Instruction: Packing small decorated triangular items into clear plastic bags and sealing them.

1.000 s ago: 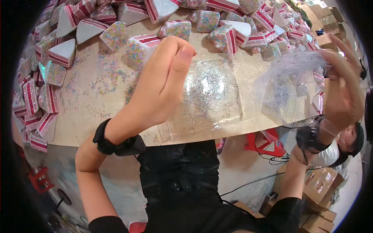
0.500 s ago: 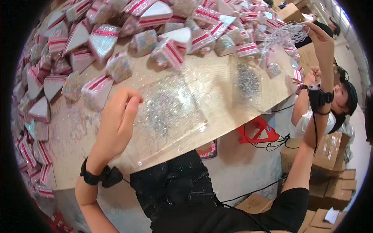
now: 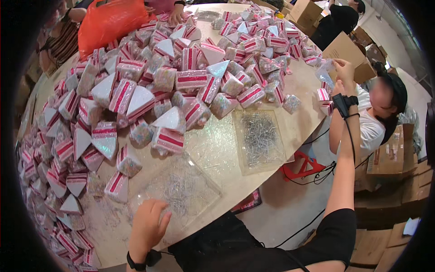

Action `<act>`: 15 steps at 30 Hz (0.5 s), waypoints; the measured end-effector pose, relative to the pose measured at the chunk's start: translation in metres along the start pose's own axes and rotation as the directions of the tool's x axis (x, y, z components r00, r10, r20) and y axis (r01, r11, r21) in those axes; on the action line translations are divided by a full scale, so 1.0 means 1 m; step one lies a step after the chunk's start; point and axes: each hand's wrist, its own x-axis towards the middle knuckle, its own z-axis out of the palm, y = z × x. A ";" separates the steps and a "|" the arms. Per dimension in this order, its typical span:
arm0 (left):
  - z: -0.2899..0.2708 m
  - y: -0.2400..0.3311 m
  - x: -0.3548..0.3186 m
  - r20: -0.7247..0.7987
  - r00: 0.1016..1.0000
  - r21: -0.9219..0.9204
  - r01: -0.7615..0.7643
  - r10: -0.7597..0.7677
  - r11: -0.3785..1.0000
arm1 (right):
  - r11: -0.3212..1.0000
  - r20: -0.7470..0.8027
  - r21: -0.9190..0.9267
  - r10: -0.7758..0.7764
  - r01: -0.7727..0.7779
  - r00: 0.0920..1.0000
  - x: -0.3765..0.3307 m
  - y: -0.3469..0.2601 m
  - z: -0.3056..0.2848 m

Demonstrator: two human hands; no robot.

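Note:
My left hand point(image 3: 147, 224) lies flat on the near corner of a clear tray point(image 3: 179, 190) full of thin silver wire pieces, with the fingers apart and gripping nothing. My right hand point(image 3: 346, 70) is stretched far out past the table's right edge. It pinches a small clear plastic bag point(image 3: 326, 73). A second clear tray point(image 3: 259, 138) of the same silver pieces sits further right on the table. Both wrists wear a black band.
A heap of pink-and-white striped wedge packets point(image 3: 172, 86) covers most of the round table point(image 3: 299, 86). A person in a white shirt point(image 3: 371, 129) sits just beyond my right arm. Cardboard boxes point(image 3: 394, 154) stand on the right, and an orange bag point(image 3: 111, 20) lies at the far side.
My left hand has slid back to the tray's near corner. My right hand has carried the clear bag farther out to the right. More of the table now shows.

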 end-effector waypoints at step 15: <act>0.002 0.017 -0.009 0.008 0.995 0.056 0.103 -0.104 0.993 | 0.956 0.156 0.293 -0.042 -0.006 0.987 -0.090 -0.015 0.060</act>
